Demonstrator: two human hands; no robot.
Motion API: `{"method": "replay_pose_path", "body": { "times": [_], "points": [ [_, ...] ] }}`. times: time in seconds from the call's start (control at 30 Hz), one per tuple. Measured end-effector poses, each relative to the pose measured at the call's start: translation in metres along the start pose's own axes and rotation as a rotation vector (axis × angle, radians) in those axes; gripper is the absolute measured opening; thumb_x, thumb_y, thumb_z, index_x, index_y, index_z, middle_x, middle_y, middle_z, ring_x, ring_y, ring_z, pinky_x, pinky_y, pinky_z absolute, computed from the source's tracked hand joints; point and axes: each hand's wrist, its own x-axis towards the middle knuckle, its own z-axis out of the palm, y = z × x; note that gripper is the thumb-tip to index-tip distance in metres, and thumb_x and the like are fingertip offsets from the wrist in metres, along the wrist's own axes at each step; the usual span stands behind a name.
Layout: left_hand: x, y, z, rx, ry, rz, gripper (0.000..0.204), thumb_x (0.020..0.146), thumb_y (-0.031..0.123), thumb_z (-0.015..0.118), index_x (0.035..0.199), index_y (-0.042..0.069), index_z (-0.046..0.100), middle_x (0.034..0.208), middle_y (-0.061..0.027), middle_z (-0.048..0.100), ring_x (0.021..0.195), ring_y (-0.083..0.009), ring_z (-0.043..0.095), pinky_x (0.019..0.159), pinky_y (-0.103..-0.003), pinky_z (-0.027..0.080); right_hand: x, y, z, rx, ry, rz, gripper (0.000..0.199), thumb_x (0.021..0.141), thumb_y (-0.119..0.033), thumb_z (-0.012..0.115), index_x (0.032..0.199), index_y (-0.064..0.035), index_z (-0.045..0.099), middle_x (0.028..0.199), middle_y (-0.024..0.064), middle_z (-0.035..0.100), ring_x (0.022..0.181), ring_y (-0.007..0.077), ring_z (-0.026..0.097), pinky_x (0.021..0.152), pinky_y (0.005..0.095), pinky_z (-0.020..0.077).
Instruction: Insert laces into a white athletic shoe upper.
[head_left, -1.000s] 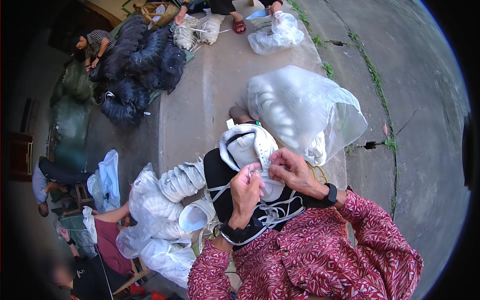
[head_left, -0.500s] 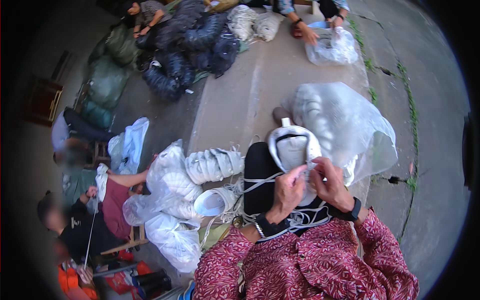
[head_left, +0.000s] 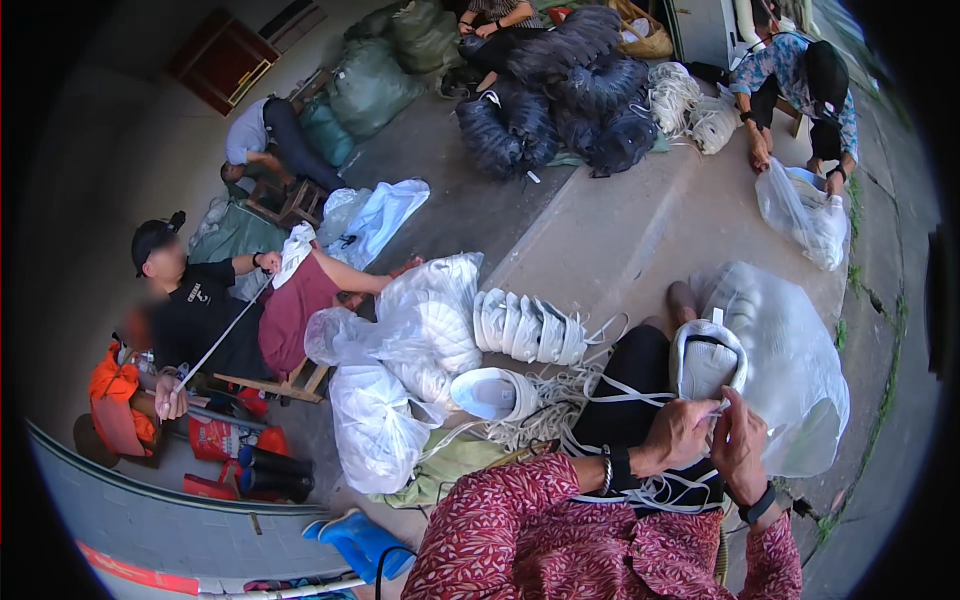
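Both the left hand (head_left: pixel 678 433) and right hand (head_left: pixel 738 440) pinch thin white laces (head_left: pixel 640 392) between pressed fingers at the white fabric shoe upper (head_left: pixel 706 362), beside a clear plastic bag (head_left: pixel 790 350).

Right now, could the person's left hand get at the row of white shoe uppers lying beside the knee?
Probably yes: the row of white shoe uppers lies uncovered, just left of the left hand, with only loose white laces between. That hand is busy on the white shoe upper.

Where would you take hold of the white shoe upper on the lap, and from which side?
Probably by the heel end of the white upper, from the far side. Its rim curves up and stands free there, while the left hand and right hand crowd the near end, where the white laces trail.
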Motion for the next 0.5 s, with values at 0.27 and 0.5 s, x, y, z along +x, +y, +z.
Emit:
{"method": "replay_pose_path", "body": {
  "times": [0.27, 0.5],
  "points": [
    [-0.0027, 0.0042, 0.0001, 0.012, 0.002, 0.041, 0.026, 0.079, 0.004, 0.054, 0.102, -0.004, 0.062, 0.083, -0.0256, 0.062, 0.075, -0.0373, 0.064, 0.064, -0.040, 0.050, 0.0012, -0.0038, -0.0033, -0.024, -0.078, 0.061, 0.047, 0.071, 0.008, 0.051, 0.117, 0.0029, 0.045, 0.068, 0.0210, 0.057, 0.060, 0.0378, 0.057, 0.055, 0.0430, 0.0454],
    [-0.0026, -0.0004, 0.0024, 0.030, 0.022, 0.086, 0.025, 0.078, 0.004, 0.054, 0.102, -0.003, 0.062, 0.080, -0.0251, 0.062, 0.071, -0.0374, 0.063, 0.061, -0.041, 0.049, -0.0008, -0.0018, 0.0038, -0.049, -0.074, 0.058, 0.054, 0.064, 0.006, 0.054, 0.118, 0.0023, 0.045, 0.070, 0.0212, 0.058, 0.063, 0.0383, 0.058, 0.057, 0.0433, 0.0461]
  ]
}}
